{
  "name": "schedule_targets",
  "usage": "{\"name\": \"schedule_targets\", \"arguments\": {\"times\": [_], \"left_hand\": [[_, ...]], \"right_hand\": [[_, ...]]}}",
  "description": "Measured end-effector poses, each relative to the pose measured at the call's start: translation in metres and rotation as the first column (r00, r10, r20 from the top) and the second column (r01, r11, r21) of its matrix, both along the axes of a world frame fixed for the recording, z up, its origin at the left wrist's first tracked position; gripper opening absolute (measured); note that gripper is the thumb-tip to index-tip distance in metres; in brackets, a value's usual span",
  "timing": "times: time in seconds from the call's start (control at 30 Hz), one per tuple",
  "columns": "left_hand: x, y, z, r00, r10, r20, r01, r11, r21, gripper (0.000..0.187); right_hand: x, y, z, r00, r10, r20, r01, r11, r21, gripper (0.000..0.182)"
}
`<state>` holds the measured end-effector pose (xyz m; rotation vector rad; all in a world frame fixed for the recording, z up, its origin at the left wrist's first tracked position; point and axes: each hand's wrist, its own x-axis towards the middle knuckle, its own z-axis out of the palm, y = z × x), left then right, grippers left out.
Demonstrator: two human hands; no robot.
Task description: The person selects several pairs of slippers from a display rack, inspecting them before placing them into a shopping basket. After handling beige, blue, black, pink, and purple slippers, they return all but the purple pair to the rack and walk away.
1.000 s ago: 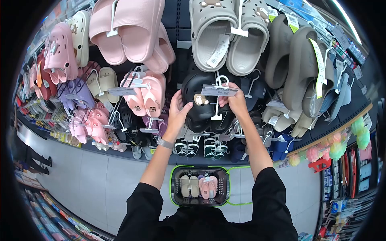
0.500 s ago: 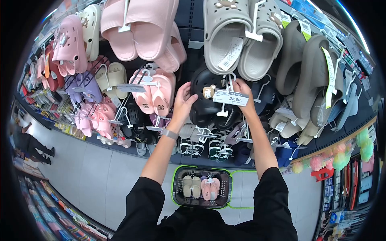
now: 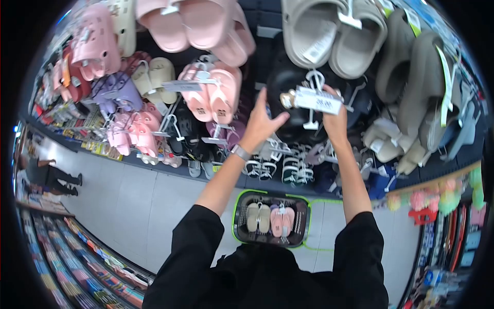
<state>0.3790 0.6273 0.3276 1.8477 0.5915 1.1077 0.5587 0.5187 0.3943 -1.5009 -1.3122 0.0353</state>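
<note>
Rack point(image 3: 266, 14) fills my view; black clogs point(image 3: 293, 121) hang above its bottom edge. Left hand point(image 3: 261, 123) is spread wide beside them, empty. Right hand point(image 3: 335, 122) is by the hanger point(image 3: 311, 124), its hold hidden, can't tell. I'd steady the clogs from below, hanger level, clear of the tag point(image 3: 321, 100).

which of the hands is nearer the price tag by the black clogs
Right: the right hand is by the price tag, partly behind its right end; the left hand is apart, to the tag's left.
</note>
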Motion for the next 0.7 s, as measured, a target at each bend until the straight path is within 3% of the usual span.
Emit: {"name": "schedule_targets", "arguments": {"times": [0.07,0.17,0.37,0.43,0.6,0.7], "left_hand": [[0.006,-0.001,-0.006,0.994,-0.014,0.106,0.017,0.999,-0.030,0.095],[0.002,-0.012,-0.002,0.998,0.063,0.028,-0.061,0.996,-0.071,0.100],[-0.002,-0.022,-0.019,0.989,0.121,-0.084,-0.122,0.993,-0.005,0.108],[-0.003,-0.024,-0.025,0.992,0.105,-0.076,-0.102,0.994,0.031,0.108],[-0.007,-0.032,-0.035,0.998,0.067,-0.003,-0.067,0.996,0.066,0.100],[-0.014,-0.034,-0.050,0.998,0.066,-0.015,-0.064,0.995,0.080,0.090]], "right_hand": [[-0.006,-0.008,-0.007,0.990,-0.085,0.116,0.072,0.991,0.111,0.029],[-0.017,-0.025,-0.017,0.965,-0.152,0.214,0.114,0.977,0.178,0.023],[-0.053,-0.070,-0.033,0.985,-0.133,0.106,0.112,0.977,0.184,0.027],[-0.055,-0.081,-0.049,0.976,-0.154,0.153,0.126,0.976,0.178,0.025],[-0.076,-0.126,-0.104,0.978,-0.065,-0.196,0.061,0.998,-0.028,0.020],[-0.095,-0.164,-0.166,0.880,-0.126,-0.459,0.027,0.976,-0.216,0.019]]}}
